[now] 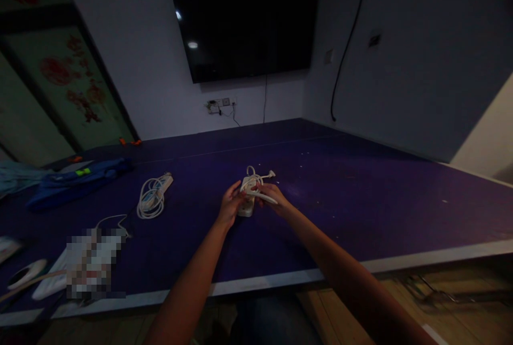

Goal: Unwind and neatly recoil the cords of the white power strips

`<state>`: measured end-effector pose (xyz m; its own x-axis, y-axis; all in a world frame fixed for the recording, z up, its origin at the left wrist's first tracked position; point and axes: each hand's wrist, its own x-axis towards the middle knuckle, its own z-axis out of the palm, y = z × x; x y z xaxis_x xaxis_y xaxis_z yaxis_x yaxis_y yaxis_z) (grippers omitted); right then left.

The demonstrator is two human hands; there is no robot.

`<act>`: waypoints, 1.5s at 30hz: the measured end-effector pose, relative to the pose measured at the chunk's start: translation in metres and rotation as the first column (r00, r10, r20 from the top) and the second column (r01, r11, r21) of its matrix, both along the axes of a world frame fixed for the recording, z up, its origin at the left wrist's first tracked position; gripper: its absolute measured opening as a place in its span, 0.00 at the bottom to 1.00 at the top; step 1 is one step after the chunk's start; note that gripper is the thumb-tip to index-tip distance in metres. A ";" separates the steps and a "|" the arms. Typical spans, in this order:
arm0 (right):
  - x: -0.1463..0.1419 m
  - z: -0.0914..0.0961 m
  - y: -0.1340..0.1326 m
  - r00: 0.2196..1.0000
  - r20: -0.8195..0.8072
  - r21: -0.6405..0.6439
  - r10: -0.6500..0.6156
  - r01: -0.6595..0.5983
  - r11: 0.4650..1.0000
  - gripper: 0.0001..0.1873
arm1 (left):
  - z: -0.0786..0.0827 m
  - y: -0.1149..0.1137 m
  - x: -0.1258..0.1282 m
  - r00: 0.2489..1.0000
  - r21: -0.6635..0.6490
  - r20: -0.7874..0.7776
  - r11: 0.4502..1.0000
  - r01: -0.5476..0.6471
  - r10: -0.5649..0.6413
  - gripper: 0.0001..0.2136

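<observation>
A white power strip (pixel 246 209) lies on the purple tabletop (pixel 320 211) in front of me, pointing away from me. Its white cord (pixel 269 198) is looped over the strip's far part, and the plug (pixel 271 174) sticks out to the right on the table. My left hand (pixel 230 207) is closed on the strip's left side, with its fingertips near the loops. With bent fingers, my right hand (pixel 274 194) grips the cord from the right. Some of the right fingers are hidden behind the cord.
At left lies another power strip (pixel 162 187) with a coiled white cord (pixel 150 211). Blue clothing (pixel 76 177) lies beyond it. A blurred-out item (pixel 94 262) and a roll of tape (pixel 27 274) are near the front left edge. A television (pixel 248 22) hangs on the wall.
</observation>
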<state>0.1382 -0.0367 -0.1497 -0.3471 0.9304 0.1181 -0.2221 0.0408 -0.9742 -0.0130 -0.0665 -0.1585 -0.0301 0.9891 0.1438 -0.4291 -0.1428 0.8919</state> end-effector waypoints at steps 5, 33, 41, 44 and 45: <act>0.000 0.000 -0.003 0.996 0.085 0.096 0.026 -0.034 0.995 0.22 | -0.002 0.005 -0.002 0.997 -0.038 0.051 0.998 -0.048 0.050 0.29; 0.017 0.013 -0.019 0.605 0.510 0.844 -0.612 -0.214 0.493 0.37 | -0.002 0.015 -0.009 0.962 0.013 0.130 0.970 -0.242 0.239 0.22; -0.001 0.001 -0.029 0.700 0.390 0.921 -0.599 -0.281 0.271 0.30 | 0.000 0.007 -0.009 0.964 0.075 0.064 0.962 -0.261 0.257 0.25; -0.004 0.001 -0.033 0.694 0.394 0.919 -0.603 -0.312 0.240 0.26 | -0.001 0.008 -0.011 0.961 0.103 0.044 0.956 -0.276 0.273 0.24; -0.004 0.002 -0.033 0.691 0.399 0.917 -0.603 -0.322 0.236 0.26 | -0.002 0.008 -0.012 0.959 0.103 0.044 0.954 -0.282 0.278 0.24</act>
